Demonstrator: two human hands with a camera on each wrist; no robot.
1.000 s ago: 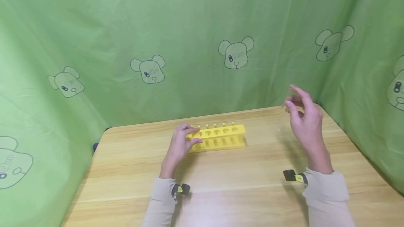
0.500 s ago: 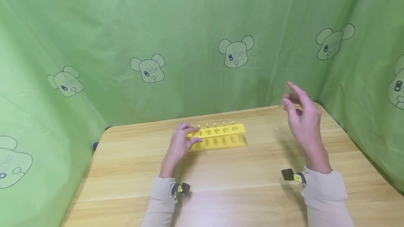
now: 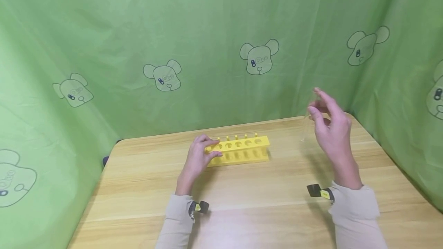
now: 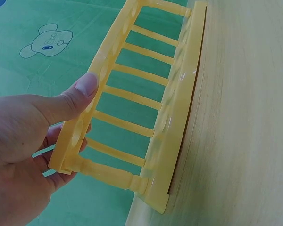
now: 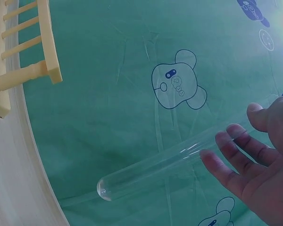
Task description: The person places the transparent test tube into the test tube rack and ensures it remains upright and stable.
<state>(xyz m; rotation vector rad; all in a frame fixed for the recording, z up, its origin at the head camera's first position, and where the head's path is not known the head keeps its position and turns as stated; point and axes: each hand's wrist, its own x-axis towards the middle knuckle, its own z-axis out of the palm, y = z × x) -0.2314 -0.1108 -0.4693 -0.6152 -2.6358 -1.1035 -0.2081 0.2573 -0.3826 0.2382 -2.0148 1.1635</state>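
Note:
A yellow test tube rack (image 3: 242,150) stands upright on the wooden table, with round holes along its top plate and a row of pegs behind. My left hand (image 3: 198,156) grips the left end of its top plate, thumb in front and fingers behind, as the left wrist view also shows. To the right of the rack, my right hand (image 3: 332,128) pinches a clear glass test tube (image 5: 151,172) near its upper end. The tube points downward, its rounded bottom lowest, above the table. In the head view the glass is faint against the green cloth.
The wooden table (image 3: 242,203) has its far edge close behind the rack. Green curtains (image 3: 207,103) with bear-head drawings hang behind it and at both sides. Each wrist carries a small black camera on a strap over the sleeve.
My right hand has moved slightly to the left and up with the test tube. The left hand and the rack have stayed in place.

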